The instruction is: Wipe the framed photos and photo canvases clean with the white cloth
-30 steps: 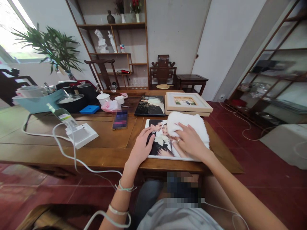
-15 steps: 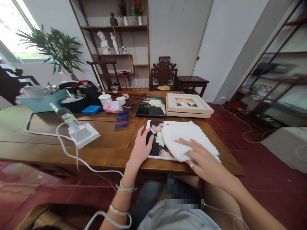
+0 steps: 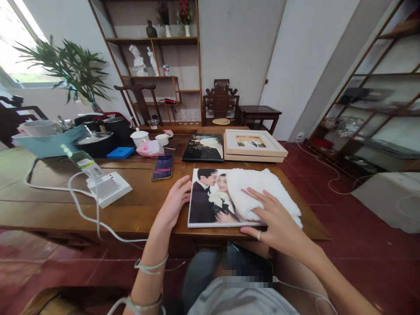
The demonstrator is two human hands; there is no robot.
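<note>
A large wedding photo print [image 3: 205, 203] lies flat near the front edge of the wooden table [image 3: 141, 192]. A fluffy white towel [image 3: 259, 192] covers its right half. My right hand [image 3: 274, 216] rests flat on the towel's near edge, fingers spread, a ring on one finger. My left hand [image 3: 173, 203] lies open against the photo's left edge, fingers stretched along it.
Behind the print lie a dark photo print [image 3: 204, 148] and a stacked pale framed picture [image 3: 252, 144]. A phone [image 3: 162, 167], a white box [image 3: 110, 188] with a cable, pots, cups and a blue tray [image 3: 49, 140] fill the table's left. Shelves and chairs stand behind.
My left hand slid off the photo's surface to its left edge. My right hand drew the towel rightward and nearer, uncovering more of the picture.
</note>
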